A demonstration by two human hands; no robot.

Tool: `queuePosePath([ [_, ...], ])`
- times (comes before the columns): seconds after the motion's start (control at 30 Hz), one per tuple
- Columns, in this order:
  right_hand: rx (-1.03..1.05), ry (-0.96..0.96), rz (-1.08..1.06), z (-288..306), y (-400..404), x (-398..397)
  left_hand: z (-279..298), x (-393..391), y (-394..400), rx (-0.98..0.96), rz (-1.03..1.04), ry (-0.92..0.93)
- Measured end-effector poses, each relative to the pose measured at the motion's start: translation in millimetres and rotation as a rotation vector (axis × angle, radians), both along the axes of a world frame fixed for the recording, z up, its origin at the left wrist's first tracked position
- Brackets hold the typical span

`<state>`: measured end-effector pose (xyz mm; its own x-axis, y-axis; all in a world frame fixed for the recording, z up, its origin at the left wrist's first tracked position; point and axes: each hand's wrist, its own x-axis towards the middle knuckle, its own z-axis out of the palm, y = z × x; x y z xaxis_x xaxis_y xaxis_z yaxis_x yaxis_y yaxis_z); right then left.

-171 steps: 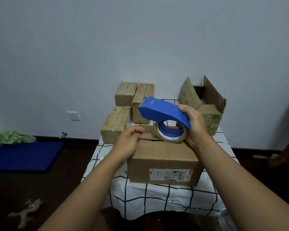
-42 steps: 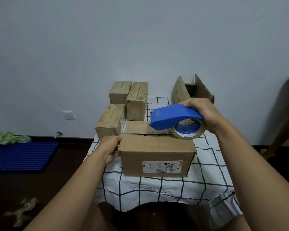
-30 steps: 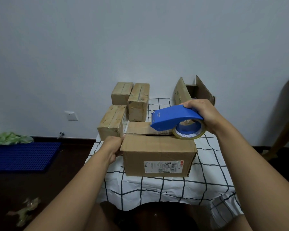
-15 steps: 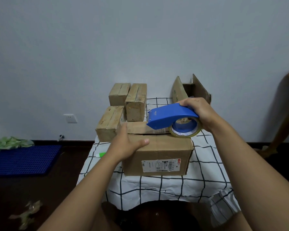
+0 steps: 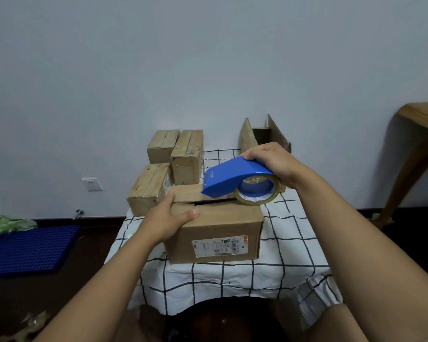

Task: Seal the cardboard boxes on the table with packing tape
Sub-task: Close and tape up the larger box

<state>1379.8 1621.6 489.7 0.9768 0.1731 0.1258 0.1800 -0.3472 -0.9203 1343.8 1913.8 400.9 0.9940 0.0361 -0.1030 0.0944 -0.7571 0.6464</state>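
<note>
A brown cardboard box (image 5: 223, 223) with a white label on its front stands at the near edge of the table. Its top flaps are down with a dark gap between them. My left hand (image 5: 168, 218) lies flat on the box's top left corner, thumb across the near flap. My right hand (image 5: 272, 161) grips a blue tape dispenser (image 5: 232, 178) loaded with a clear tape roll (image 5: 256, 191). The dispenser's nose touches the far flap near the gap.
Three taped small boxes (image 5: 187, 156) sit at the table's back left. An open box (image 5: 265, 137) stands behind my right hand. The checked tablecloth (image 5: 277, 243) covers a small table. A wooden table (image 5: 418, 134) is at right, a blue mat (image 5: 27, 248) on the floor at left.
My left hand moved from the box's left side up onto its top left corner. The tape dispenser stayed over the far flap, dipping slightly toward the seam.
</note>
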Motion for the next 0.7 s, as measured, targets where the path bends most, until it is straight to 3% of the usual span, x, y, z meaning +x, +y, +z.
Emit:
queuePosePath([
  [0.17,-0.019,0.002,-0.021,-6,-15,-2,7,1,-6,0.124,-0.042,0.021],
  [0.27,-0.018,0.001,-0.043,-9,-14,-1,21,1,-16,0.301,-0.109,-0.045],
  [0.43,0.013,0.003,-0.072,-14,-16,3,30,4,-59,0.479,-0.416,-0.112],
  [0.6,0.075,0.003,-0.051,-17,-24,4,26,21,-64,0.38,-0.499,-0.224],
  [0.7,0.032,-0.015,-0.006,-16,-30,7,14,21,-59,0.424,-0.494,-0.335],
])
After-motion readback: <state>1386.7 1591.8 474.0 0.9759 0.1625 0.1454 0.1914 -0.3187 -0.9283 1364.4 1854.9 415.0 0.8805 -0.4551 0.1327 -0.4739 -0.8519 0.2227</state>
